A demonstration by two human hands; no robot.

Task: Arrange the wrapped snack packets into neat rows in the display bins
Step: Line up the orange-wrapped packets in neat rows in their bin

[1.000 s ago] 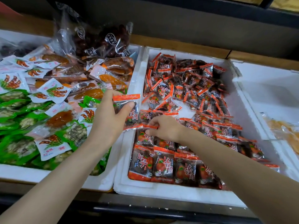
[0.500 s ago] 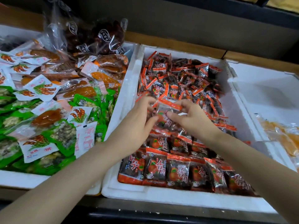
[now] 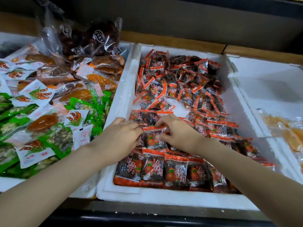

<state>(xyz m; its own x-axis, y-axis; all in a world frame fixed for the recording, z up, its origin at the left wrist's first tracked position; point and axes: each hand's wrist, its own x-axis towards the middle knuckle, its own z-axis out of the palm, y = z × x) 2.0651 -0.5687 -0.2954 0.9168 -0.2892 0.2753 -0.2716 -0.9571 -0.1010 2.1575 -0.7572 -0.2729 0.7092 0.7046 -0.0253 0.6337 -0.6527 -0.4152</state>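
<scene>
A white foam bin (image 3: 118, 102) in the middle holds many orange-and-dark wrapped snack packets. A neat row of packets (image 3: 173, 172) lines its near edge, and a loose heap (image 3: 180, 79) fills the far half. Both hands are on one packet (image 3: 155, 138) in the second row. My left hand (image 3: 121, 136) pinches the packet's left edge. My right hand (image 3: 177, 130) pinches its right side with thumb and fingertips. The packet lies almost flat among its neighbours.
A foam bin on the left (image 3: 9, 182) is full of green, white and orange packets, with a clear bag of dark fruit (image 3: 88, 38) at its back. On the right another white bin (image 3: 265, 82) holds pale orange packets (image 3: 285, 130). A dark shelf edge runs along the front.
Both hands have come down and towards me with a packet, from above the loose heap to the second row. One second ago my left hand held a packet over the bin's left wall.
</scene>
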